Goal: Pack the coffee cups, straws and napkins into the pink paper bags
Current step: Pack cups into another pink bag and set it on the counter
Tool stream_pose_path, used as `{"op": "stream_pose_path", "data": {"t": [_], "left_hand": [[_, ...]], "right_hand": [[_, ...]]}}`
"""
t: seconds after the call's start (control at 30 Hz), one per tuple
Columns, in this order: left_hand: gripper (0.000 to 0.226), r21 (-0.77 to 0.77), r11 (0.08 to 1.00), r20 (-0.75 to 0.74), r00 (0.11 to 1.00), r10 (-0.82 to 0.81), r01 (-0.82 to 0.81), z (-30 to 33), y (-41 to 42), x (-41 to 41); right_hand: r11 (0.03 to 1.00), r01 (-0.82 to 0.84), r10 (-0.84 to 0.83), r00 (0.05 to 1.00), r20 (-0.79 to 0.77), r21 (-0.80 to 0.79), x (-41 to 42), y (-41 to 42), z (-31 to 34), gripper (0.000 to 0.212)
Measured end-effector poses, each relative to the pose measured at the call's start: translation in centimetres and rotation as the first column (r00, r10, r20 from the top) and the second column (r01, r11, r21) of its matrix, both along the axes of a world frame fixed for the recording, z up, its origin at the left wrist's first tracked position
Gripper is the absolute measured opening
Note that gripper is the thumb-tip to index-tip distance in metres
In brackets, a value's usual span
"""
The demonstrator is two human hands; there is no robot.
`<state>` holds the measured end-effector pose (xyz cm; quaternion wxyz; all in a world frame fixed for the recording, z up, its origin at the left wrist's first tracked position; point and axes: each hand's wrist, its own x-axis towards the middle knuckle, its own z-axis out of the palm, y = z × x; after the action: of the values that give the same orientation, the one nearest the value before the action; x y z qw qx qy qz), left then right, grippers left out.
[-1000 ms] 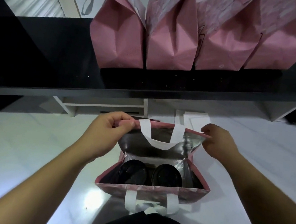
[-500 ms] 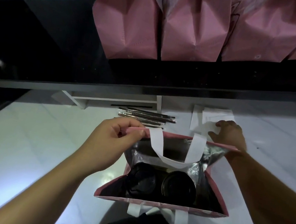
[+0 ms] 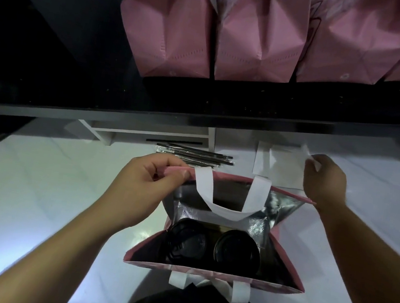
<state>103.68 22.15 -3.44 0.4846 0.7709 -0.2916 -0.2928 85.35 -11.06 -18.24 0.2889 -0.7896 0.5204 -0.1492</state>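
Here the left hand (image 3: 143, 189) keeps its grip closed on the far rim of the open pink bag (image 3: 280, 266), thumb and curled fingers pinching the edge just left of the white handle (image 3: 228, 197) so the mouth stays wide. The right hand (image 3: 325, 181) is beyond the bag's right corner, its fingertips pinching the edge of a white napkin (image 3: 283, 164) that lies on the worktop (image 3: 28, 202); its grip is closed on that thin sheet, though how many sheets it has cannot be told. Inside the bag, against the silvery lining, two coffee cups (image 3: 212, 249) with black lids stand side by side, touching or nearly so. Wrapped straws (image 3: 193, 154) lie in a small pile on the worktop just behind the bag, near the left hand.

The step in hand looks like fetching a napkin to drop in. To do it well, I would peel up a single sheet by its corner, keep the left-hand pinch steady so the rim does not fold inward, and slide the napkin down beside the cups rather than over the lids, leaving room for the straws.

More pink bags (image 3: 212, 35) stand in a row on the dark shelf (image 3: 76, 66) above. No brand, label or writing can be read on anything in view
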Motion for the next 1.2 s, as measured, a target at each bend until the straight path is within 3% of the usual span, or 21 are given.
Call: {"op": "stream_pose_path", "data": {"t": [0.1, 0.27, 0.4, 0.5, 0.6, 0.67, 0.77, 0.9, 1.07, 1.13, 1.2], "left_hand": [[0.014, -0.028, 1.000, -0.013, 1.000, 0.011, -0.011, -0.3, 0.0, -0.2], [0.014, -0.025, 0.999, 0.043, 0.998, 0.043, -0.042, -0.8, 0.3, -0.4], [0.013, -0.023, 0.998, 0.093, 0.994, 0.058, -0.056, -0.7, 0.5, -0.5], [0.014, -0.012, 0.999, 0.128, 0.991, 0.048, -0.047, -0.4, 0.6, -0.5], [0.016, -0.011, 0.999, 0.130, 0.990, 0.051, -0.050, -0.1, 0.5, -0.5], [0.017, -0.014, 0.998, 0.121, 0.991, 0.064, -0.063, 0.0, 0.4, -0.4], [0.019, -0.016, 0.997, 0.104, 0.991, 0.080, -0.079, 0.0, 0.3, -0.3], [0.017, -0.030, 0.996, 0.096, 0.991, 0.091, -0.089, -0.3, 0.1, -0.2], [0.016, -0.027, 0.997, 0.121, 0.990, 0.072, -0.069, -0.5, 0.3, -0.2], [0.017, -0.027, 0.997, 0.128, 0.989, 0.069, -0.066, -0.5, 0.3, -0.2], [0.015, -0.025, 0.998, 0.133, 0.989, 0.067, -0.064, -0.4, 0.2, -0.3]], "right_hand": [[0.999, 0.041, -0.040, 0.984, 0.176, -0.005, -1.1, 1.4, 3.5, 0.017], [0.982, 0.028, -0.113, 0.877, 0.467, 0.186, -3.4, 6.3, 10.8, 0.014], [0.982, -0.113, -0.005, 0.787, 0.617, 0.153, -4.7, 10.7, 17.6, 0.014], [0.973, -0.231, 0.176, 0.752, 0.635, 0.004, -5.2, 13.4, 22.0, 0.016], [0.881, -0.453, 0.468, 0.785, 0.405, -0.140, -5.2, 15.9, 24.6, 0.007], [0.799, -0.597, 0.602, 0.788, 0.133, -0.078, -4.6, 17.4, 24.6, 0.013], [0.661, -0.750, 0.735, 0.652, -0.188, -0.015, -2.9, 19.5, 22.5, 0.018], [0.563, -0.824, 0.786, 0.512, -0.346, 0.061, -1.0, 21.2, 18.3, 0.018], [0.650, -0.760, 0.664, 0.573, -0.480, -0.008, 0.9, 21.2, 16.4, 0.020], [0.614, -0.783, 0.643, 0.571, -0.511, -0.103, 1.1, 21.3, 16.3, 0.026], [0.535, -0.835, 0.660, 0.510, -0.552, -0.132, 1.0, 21.8, 15.8, 0.027]]}}
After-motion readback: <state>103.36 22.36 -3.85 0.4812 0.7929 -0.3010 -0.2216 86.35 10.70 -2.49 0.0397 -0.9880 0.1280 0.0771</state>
